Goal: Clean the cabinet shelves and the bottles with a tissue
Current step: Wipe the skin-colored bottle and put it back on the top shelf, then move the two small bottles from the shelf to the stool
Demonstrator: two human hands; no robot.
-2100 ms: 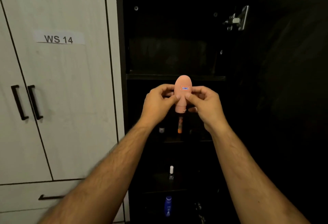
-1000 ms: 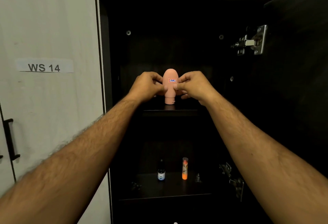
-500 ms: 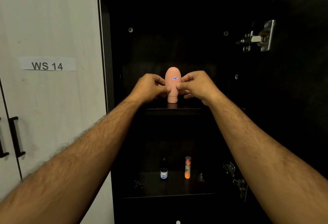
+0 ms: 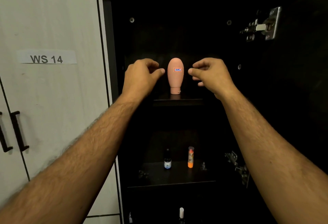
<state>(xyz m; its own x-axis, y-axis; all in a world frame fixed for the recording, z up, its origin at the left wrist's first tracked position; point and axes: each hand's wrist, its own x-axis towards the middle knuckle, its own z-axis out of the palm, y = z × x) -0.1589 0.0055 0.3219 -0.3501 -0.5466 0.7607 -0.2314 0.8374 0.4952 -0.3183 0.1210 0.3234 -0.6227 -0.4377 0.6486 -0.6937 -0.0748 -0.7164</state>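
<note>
Pink bottle [image 4: 175, 75] stands cap-down, my left hand [image 4: 142, 78] at nine o'clock, right hand [image 4: 211, 75] at three, both empty, apart; a brush could topple it.

Smooth matt plastic on the peach bottle [image 4: 175, 76], a small paper sticker [image 4: 177, 70] on its front. Dark shelf [image 4: 177, 99] under it, matt with a faint sheen at the edge. Shiny bare metal on the hinge [image 4: 262, 26]. Pale door [image 4: 53, 19] with a light wood grain, matt, and a paper label [image 4: 46, 57]. Matt black handles [image 4: 18, 131].
</note>
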